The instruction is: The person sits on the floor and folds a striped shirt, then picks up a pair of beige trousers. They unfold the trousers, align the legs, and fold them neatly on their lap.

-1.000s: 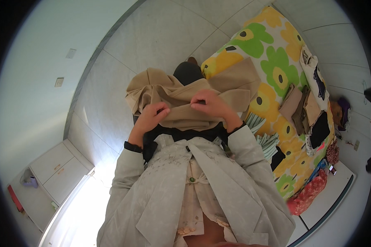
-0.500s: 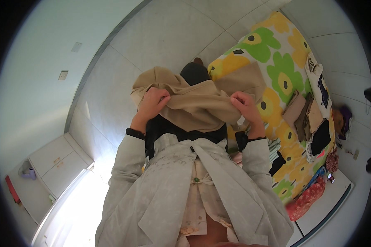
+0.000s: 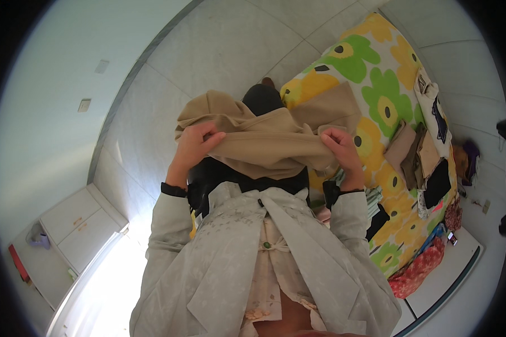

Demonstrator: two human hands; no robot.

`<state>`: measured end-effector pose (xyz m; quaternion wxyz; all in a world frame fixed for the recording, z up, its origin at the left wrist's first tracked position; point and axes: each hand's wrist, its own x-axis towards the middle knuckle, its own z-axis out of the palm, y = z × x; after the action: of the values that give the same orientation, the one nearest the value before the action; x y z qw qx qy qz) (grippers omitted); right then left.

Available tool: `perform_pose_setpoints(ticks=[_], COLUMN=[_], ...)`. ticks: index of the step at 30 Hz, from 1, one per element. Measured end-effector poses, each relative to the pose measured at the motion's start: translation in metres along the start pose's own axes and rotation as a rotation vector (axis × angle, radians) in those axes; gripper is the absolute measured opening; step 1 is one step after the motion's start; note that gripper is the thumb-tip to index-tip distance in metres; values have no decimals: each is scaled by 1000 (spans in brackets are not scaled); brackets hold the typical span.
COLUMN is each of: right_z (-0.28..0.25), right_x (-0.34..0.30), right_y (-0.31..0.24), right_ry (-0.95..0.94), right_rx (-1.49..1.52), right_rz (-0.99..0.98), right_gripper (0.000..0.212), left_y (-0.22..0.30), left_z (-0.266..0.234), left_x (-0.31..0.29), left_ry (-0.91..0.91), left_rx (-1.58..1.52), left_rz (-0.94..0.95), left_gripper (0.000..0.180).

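Observation:
Across my lap lies a tan cloth garment (image 3: pixel 270 147), bunched and folded, its kind not clear. Its near edge is stretched between my two hands. My left hand (image 3: pixel 195 145) pinches the left end of that edge between thumb and fingers. At the other end, my right hand (image 3: pixel 340 148) grips it the same way. One part of the garment hangs in loose folds on the left. Another part spreads to the right onto the flowered bedcover (image 3: pixel 387 104). Dark trousers (image 3: pixel 263 100) show beneath it.
Folded brown and beige clothes (image 3: pixel 403 147) lie on the bed to the right, beside a black cloth (image 3: pixel 437 185) and a white printed garment (image 3: pixel 433 106). A red patterned bundle (image 3: pixel 419 273) rests at the lower right. A white cabinet (image 3: pixel 78 224) stands at lower left.
My hands have moved slightly farther apart, the left one shifting left and the right one right. The garment's edge between them looks straighter and smoother.

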<state>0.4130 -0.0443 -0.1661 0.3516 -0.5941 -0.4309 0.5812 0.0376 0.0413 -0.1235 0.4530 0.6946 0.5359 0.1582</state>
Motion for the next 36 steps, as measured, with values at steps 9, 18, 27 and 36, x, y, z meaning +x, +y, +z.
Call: perform_pose_setpoints(ticks=[9, 18, 27, 36], right_z=[-1, -10, 21, 23], right_x=[4, -14, 4, 32], right_y=[-1, -1, -16, 11], right_ry=[-58, -69, 24, 73], right_rx=[14, -59, -168, -335], right_rz=[8, 88, -27, -94], right_gripper=[16, 15, 13, 13], left_y=[-23, -34, -50, -90], left_z=[-14, -7, -26, -18], left_x=[-17, -37, -54, -60], left_ry=[36, -81, -112, 20], left_rx=[70, 59, -99, 79], left_rz=[-80, -66, -248, -212], left_gripper=[28, 29, 25, 21])
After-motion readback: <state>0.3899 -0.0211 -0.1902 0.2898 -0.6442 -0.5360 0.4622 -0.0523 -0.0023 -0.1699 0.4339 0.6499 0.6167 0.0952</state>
